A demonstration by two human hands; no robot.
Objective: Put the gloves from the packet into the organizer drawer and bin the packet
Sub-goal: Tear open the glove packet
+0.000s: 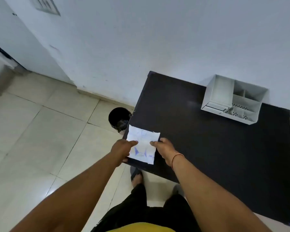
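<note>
A flat white packet (pixel 143 144) with blue print is held over the near left corner of the black table (pixel 208 139). My left hand (pixel 122 150) pinches its left edge and my right hand (pixel 164 149) pinches its right edge. The gloves themselves cannot be seen. A white organizer (pixel 233 99) with several compartments and a small drawer at its lower left stands at the table's far right, by the wall. A black round bin (pixel 119 118) with a dark liner sits on the floor, just left of the table.
A white wall runs behind the table. Pale floor tiles (pixel 49 131) stretch to the left. My feet and dark trousers show below, near the table's front edge.
</note>
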